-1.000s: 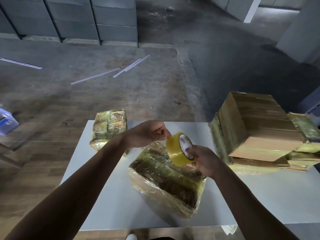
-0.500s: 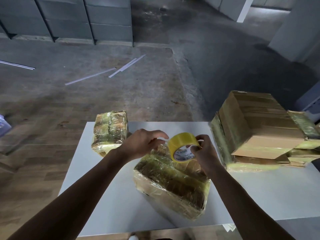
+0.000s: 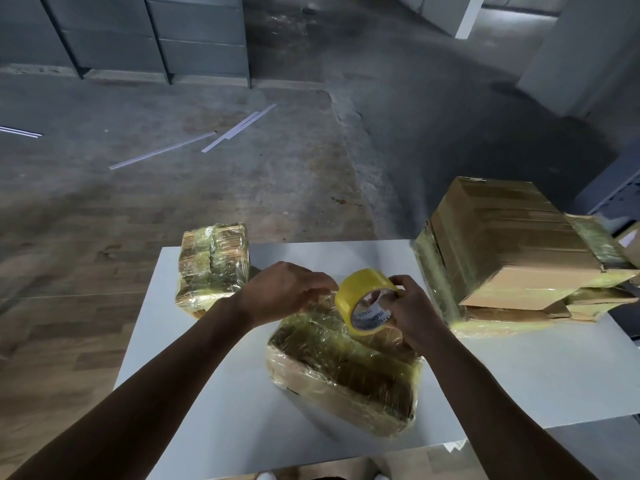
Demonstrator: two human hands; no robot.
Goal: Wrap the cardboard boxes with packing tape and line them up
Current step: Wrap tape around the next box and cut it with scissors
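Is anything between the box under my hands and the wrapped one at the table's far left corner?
Nothing visible on the table between the middle box and the wrapped box; only your left hand, by the tape roll, hangs above.

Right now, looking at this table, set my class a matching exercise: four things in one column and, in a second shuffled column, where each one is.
Things
1. tape roll
2. small wrapped box
3. big cardboard box
4. large wrapped box

Places
A. far left corner of the table
B. held in the right hand
C. centre of the table
D. on the pile at the table's right end

Pairs: 1-B, 2-A, 3-D, 4-C
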